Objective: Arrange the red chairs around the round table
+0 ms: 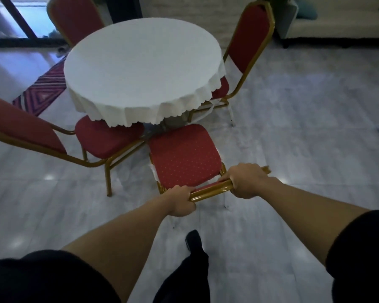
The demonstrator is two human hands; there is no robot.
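Observation:
A round table (140, 68) under a white scalloped cloth stands in the middle. Right in front of me is a red chair (184, 156) with a gold frame, its seat facing the table and its front edge near the cloth. My left hand (181, 201) and my right hand (246, 180) both grip the top rail of its backrest. A second red chair (105, 138) stands at the left with its seat partly under the cloth. A third (247, 38) stands at the right, and a fourth (74, 16) stands behind the table.
A striped red rug (42, 90) lies on the grey tiled floor at the left. A pale sofa (341, 22) runs along the far right wall. A glass door (24, 18) is at the far left. My dark shoe (193, 239) is below the chair.

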